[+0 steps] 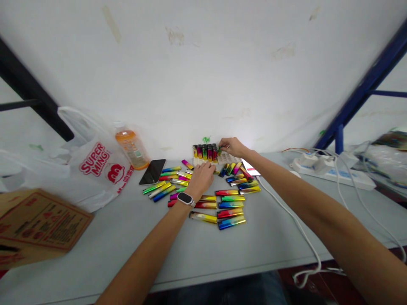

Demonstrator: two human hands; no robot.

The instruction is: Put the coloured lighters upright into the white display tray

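Observation:
My right hand [232, 146] is closed at the right end of several lighters standing upright [206, 151] in a pale tray with holes [226, 158]. Its fingertips pinch a lighter [219, 149], mostly hidden, with a greenish body. My left hand [203, 177], with a watch [185, 198] on the wrist, is palm down just in front of the tray. Its fingers are slightly apart and bent, close to lighters lying on the table. Shiny two-tone lighters lie on both sides of it, among them a red and yellow one [230, 213] and a blue one [232, 223].
On the grey table [127, 250], a phone [152, 172], an orange drink bottle [132, 148], a white plastic bag [95, 169] and a cardboard box [41, 224] stand or lie to the left. A power strip [333, 171] and white cables [295, 220] are at right. A wall rises behind.

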